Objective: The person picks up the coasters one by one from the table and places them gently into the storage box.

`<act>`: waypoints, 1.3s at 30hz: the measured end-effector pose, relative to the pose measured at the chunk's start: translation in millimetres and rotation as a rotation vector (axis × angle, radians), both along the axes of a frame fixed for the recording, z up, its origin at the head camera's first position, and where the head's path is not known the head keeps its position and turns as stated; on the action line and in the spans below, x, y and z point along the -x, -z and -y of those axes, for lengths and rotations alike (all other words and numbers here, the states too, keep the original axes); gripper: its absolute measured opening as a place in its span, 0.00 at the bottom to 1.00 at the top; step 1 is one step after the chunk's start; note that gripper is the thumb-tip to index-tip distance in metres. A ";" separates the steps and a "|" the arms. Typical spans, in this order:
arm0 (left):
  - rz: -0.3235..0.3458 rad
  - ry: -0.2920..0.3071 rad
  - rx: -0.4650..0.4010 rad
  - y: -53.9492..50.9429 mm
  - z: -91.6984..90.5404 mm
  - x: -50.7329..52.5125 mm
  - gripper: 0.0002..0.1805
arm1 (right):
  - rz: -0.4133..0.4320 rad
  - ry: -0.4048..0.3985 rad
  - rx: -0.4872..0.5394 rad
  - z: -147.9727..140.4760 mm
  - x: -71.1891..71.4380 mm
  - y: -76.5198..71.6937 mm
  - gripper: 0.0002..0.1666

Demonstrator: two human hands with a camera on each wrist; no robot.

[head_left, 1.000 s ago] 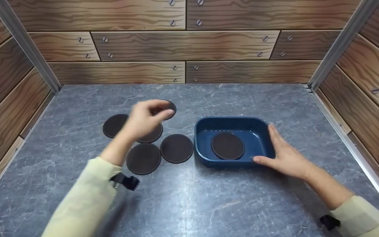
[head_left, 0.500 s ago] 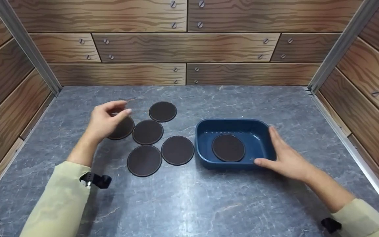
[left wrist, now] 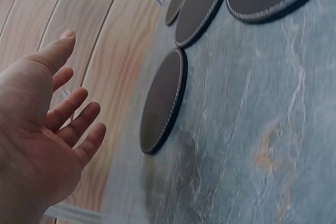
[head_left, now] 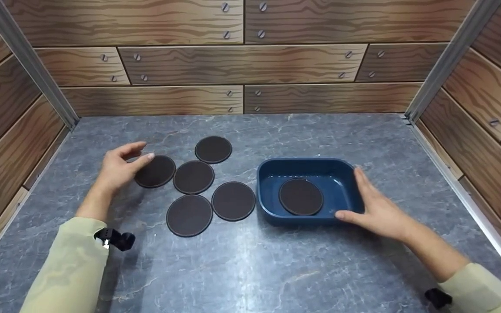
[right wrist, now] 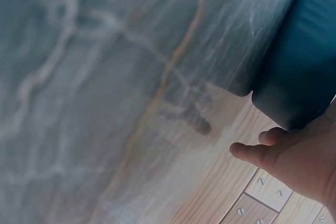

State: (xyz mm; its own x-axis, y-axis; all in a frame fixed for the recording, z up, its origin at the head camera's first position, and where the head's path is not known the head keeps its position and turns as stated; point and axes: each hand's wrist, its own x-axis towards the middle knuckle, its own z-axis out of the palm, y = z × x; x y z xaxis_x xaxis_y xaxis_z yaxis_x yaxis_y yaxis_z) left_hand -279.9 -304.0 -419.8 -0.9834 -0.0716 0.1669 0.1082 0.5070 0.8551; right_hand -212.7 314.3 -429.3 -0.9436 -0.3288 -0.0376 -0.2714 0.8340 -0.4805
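Observation:
Several dark round coasters (head_left: 194, 177) with stitched edges lie flat on the table left of a blue rectangular bin. My left hand (head_left: 118, 171) is over the left edge of the leftmost coaster (head_left: 157, 172), holding nothing. In the left wrist view its fingers are spread and slightly bent, apart from the coaster (left wrist: 164, 100). At the right end of the blue bin (head_left: 272, 217), my right hand (head_left: 381, 211) rests against the outside, thumb at the front rim and fingers along the right wall. One more coaster (head_left: 301, 197) lies inside the bin.
A grey marbled tabletop (head_left: 242, 265) carries everything. Wood-patterned panels (head_left: 181, 65) wall it at the back and both sides, with metal posts (head_left: 444, 65) in the back corners.
My left hand has moved left and toward me, from above the back coaster to the leftmost one, which has shifted slightly right. My right hand and the bin have stayed put.

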 end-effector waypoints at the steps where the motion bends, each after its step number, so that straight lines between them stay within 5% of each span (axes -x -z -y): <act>1: 0.009 0.001 0.001 1.0 1.7 0.6 0.34 | -0.001 -0.001 0.001 0.2 -0.3 -0.5 0.76; 22: 0.196 0.025 0.031 27.2 19.5 11.3 0.44 | 0.002 -0.002 0.004 1.6 -2.4 -1.8 0.76; 39: 0.275 0.098 0.059 32.9 12.9 17.9 0.46 | 0.008 0.006 -0.006 0.4 -0.9 0.5 0.76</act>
State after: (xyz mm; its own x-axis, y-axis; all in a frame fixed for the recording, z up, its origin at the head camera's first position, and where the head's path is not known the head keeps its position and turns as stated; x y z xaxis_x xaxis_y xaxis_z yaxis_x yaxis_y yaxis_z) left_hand -297.8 -316.9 -452.7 -0.9940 0.0275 -0.1062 -0.0732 0.5549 0.8287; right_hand -211.8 313.9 -429.7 -0.9453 -0.3228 -0.0471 -0.2625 0.8384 -0.4776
